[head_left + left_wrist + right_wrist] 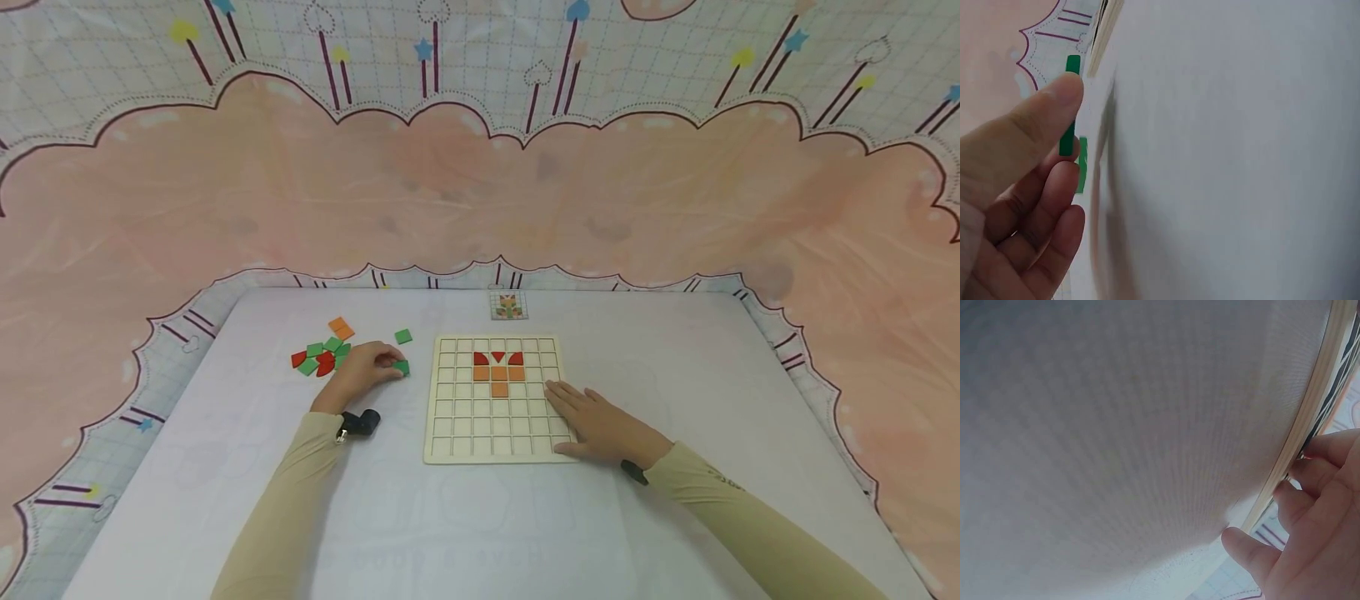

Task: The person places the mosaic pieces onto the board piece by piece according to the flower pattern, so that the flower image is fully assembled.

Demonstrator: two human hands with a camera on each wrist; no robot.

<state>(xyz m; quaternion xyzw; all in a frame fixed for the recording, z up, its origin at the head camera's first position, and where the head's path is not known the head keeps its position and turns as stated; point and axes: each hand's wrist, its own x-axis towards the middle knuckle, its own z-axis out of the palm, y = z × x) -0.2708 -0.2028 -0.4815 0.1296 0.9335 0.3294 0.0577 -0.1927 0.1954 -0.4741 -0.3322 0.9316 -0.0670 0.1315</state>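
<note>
My left hand (363,370) pinches a green square tile (402,367) between thumb and fingertips, left of the wooden grid board (453,427). Seen edge-on in the left wrist view, that green tile (1067,142) stands upright from the thumb. My right hand (606,425) lies with extended fingers over the board's right edge, fingertips on the grid. On the board, orange squares (499,373) form a row of three with one more below the middle. Two red quarter-round pieces (515,359) and a small red triangle (498,357) sit above that row.
Loose green and red pieces (325,363) lie heaped by my left hand, partly behind it. Orange tiles (341,327) are just beyond them. A lone green tile (403,336) lies near the board's upper left. A small picture card (508,306) lies behind the board.
</note>
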